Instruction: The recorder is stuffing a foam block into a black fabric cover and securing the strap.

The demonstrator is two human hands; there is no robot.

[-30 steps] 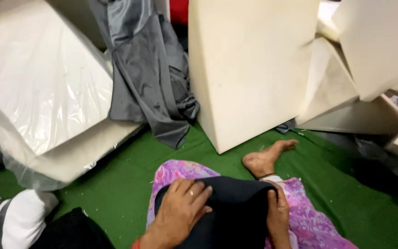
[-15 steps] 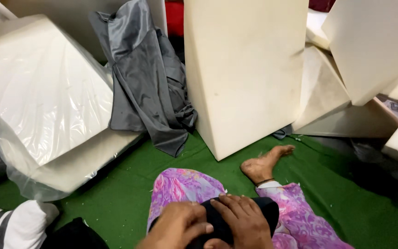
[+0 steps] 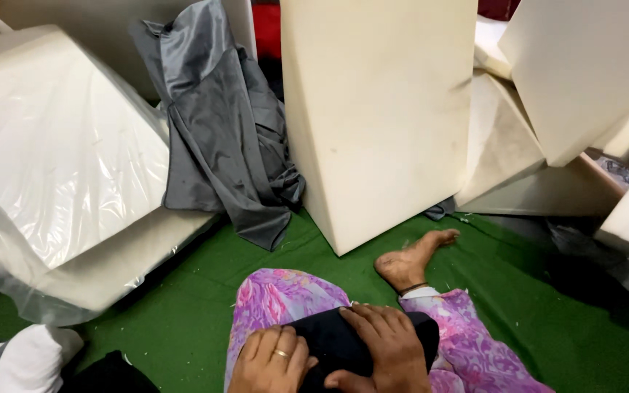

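Head view, looking down at a seated person's lap. A dark cloth (image 3: pixel 343 342) is seen at 6 o'clock in the frame, laid across the lap on purple floral trousers (image 3: pixel 278 298). The left hand (image 3: pixel 271 360) is pressed on the cloth's near left part, fingers bent over the fabric, a ring worn on one finger. The right hand (image 3: pixel 387 346) is laid flat over the middle of the cloth, fingers spread and pointed toward 10 o'clock. The two hands are held close together, side by side; a firm grip by either cannot be told, since the fingertips are partly hidden by folds. A bare foot (image 3: pixel 409 262) is shown at 1 o'clock from the hands, resting on the green floor covering (image 3: pixel 183 291). A tall cream foam block (image 3: pixel 380 116) is stood upright at 12 o'clock. A grey garment (image 3: pixel 220 138) is draped at 11 o'clock, beside the block. A foam slab wrapped in clear plastic (image 3: pixel 60 160) is leaned at 9 o'clock. Further foam pieces (image 3: pixel 569 73) are stacked at 2 o'clock. A white bundle (image 3: pixel 16 360) is placed at 8 o'clock, at the frame edge.
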